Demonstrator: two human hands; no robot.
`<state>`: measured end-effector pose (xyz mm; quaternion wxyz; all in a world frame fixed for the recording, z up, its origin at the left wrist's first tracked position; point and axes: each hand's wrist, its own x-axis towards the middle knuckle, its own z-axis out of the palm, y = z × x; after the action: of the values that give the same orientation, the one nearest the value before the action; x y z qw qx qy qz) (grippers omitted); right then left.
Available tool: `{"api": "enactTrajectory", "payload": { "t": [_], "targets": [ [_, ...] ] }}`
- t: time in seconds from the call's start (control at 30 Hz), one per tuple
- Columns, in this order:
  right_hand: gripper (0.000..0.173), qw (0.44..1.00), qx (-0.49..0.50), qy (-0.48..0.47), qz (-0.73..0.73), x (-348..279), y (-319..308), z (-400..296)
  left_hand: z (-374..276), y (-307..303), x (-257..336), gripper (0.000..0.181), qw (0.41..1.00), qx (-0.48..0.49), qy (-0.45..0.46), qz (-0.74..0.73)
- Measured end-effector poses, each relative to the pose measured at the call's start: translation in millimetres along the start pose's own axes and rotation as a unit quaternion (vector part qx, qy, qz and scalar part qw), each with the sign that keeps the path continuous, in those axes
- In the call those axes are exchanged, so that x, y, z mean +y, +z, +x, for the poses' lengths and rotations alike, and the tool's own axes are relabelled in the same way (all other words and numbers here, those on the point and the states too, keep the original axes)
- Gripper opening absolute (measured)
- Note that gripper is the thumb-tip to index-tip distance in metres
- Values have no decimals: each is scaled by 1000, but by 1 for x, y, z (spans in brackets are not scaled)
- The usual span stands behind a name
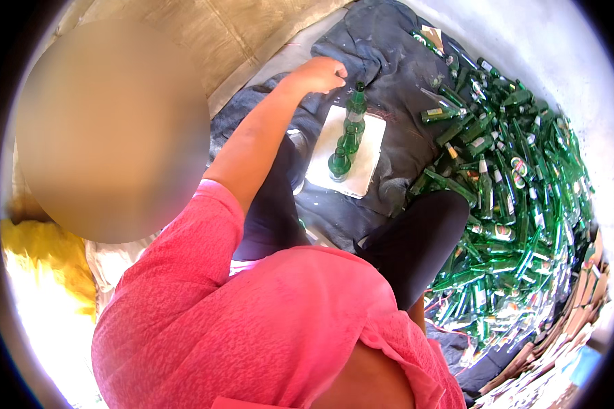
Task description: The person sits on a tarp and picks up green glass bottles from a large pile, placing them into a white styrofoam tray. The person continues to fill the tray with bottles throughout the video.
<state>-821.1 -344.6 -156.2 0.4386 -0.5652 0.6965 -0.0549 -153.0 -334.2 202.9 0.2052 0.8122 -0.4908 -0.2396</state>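
My left hand (323,75) reaches forward with its fingers curled. No object shows in it, though the palm is hidden. Just to its right, and apart from it, rises the neck of the farthest of several green glass bottles (340,164). These bottles stand upright in a row on a white rectangular board (320,161), partly overlapping one another. Beneath the board lies a rumpled dark cloth sheet (396,176). My right hand is out of view.
A large heap of green glass bottles (496,194), many with labels, lies at my right against a pale wall (552,46). Flattened cardboard (578,307) is stacked at the lower right. Yellow fabric (51,260) lies at the left, below a blurred round area.
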Motion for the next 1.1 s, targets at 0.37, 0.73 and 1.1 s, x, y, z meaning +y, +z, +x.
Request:
{"api": "enactTrajectory", "payload": {
  "t": [0.37, 0.73, 1.1],
  "targets": [
    [37, 991, 47, -67, 106, -68, -84, -62, -10, -11, -2, 32, 974, 204, 95, 35],
    [49, 925, 239, -288, 68, -315, -195, -142, -91, -17, 118, 21, 869, 259, 422, -2],
    [34, 816, 66, -573, -45, -536, -40, -260, -123, 11, 101, 40, 800, 375, 468, 37]
  ]
}}
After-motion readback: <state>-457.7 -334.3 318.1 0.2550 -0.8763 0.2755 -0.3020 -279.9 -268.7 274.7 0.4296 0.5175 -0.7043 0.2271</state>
